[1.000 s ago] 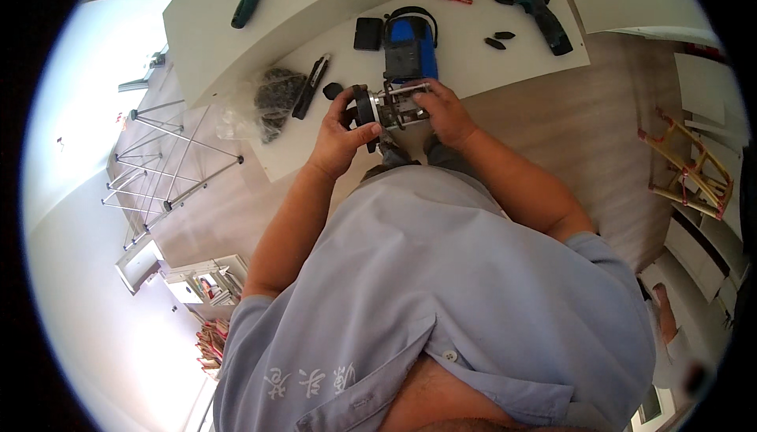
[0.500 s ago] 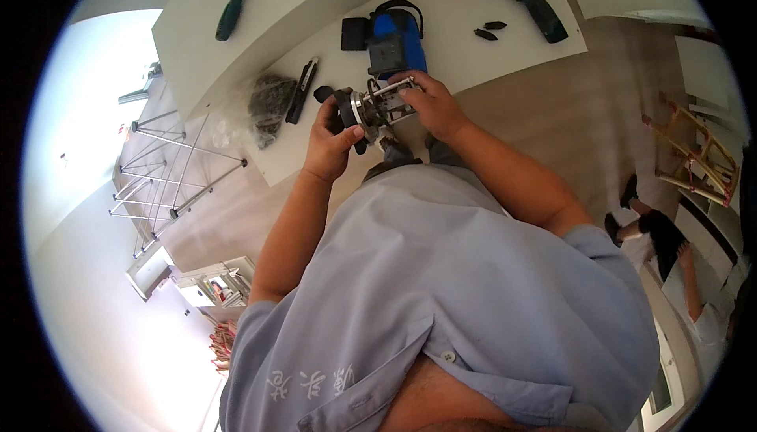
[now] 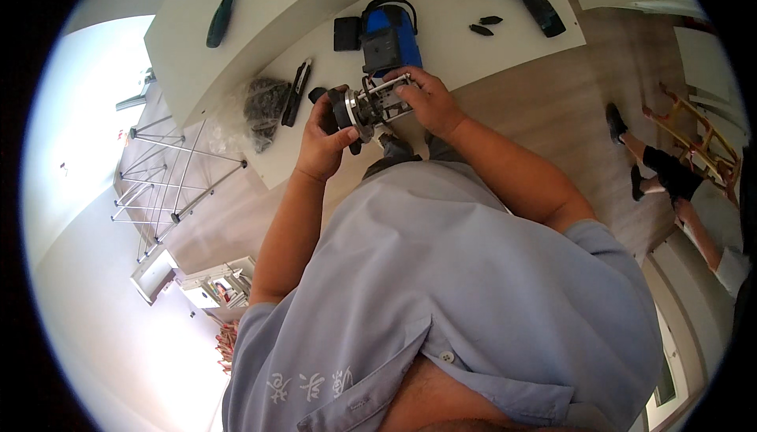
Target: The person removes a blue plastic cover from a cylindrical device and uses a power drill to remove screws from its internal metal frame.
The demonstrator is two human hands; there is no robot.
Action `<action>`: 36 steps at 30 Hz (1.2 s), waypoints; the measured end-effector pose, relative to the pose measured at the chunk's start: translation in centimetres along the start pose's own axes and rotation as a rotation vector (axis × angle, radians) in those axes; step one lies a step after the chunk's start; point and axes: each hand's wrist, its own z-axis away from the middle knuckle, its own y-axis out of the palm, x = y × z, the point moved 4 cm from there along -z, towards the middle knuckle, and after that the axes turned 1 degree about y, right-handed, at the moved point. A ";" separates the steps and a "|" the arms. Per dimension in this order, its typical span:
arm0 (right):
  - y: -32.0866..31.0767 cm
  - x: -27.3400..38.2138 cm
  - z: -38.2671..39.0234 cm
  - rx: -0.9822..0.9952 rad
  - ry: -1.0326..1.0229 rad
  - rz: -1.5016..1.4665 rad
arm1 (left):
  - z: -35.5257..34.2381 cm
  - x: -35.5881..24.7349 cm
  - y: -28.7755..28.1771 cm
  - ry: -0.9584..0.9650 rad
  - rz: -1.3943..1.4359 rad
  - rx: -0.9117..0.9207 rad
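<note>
My left hand clasps the black end, my right hand the rodded end, of a round silver-and-black metal mechanism by the flat white tabletop; slackened grip could drop it, overreaching bump the blue black-strapped pouch.

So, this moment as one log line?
left hand: gripping silver metal device's round black end; right hand: gripping its frame; nearby: blue-black case

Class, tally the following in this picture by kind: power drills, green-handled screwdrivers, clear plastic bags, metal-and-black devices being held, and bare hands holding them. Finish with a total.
Power drill: 1
Green-handled screwdriver: 1
Clear plastic bag: 1
Metal-and-black device: 1
Hands holding it: 2 (left hand, right hand)
Total: 6
</note>
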 end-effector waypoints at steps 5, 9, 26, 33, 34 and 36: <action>-0.1 -0.5 -0.1 -0.013 0.036 -0.008 | 0.3 -0.8 0.8 -0.007 -0.073 0.001; 0.1 -0.6 -0.3 -0.021 0.036 -0.108 | -0.3 -0.2 -0.1 0.019 -0.093 0.010; 0.5 0.6 -0.9 0.039 0.346 -0.175 | -0.7 1.3 -1.6 -0.244 0.217 -0.021; -0.6 -2.2 -1.8 0.018 0.342 0.165 | -0.8 0.7 -0.9 -0.145 0.142 -0.017; -0.7 -2.5 -1.8 0.024 0.338 0.187 | -0.8 0.7 -1.1 -0.123 0.128 0.001; -0.8 -2.8 -1.8 0.036 0.330 0.231 | -0.7 0.6 -1.1 -0.086 0.111 0.013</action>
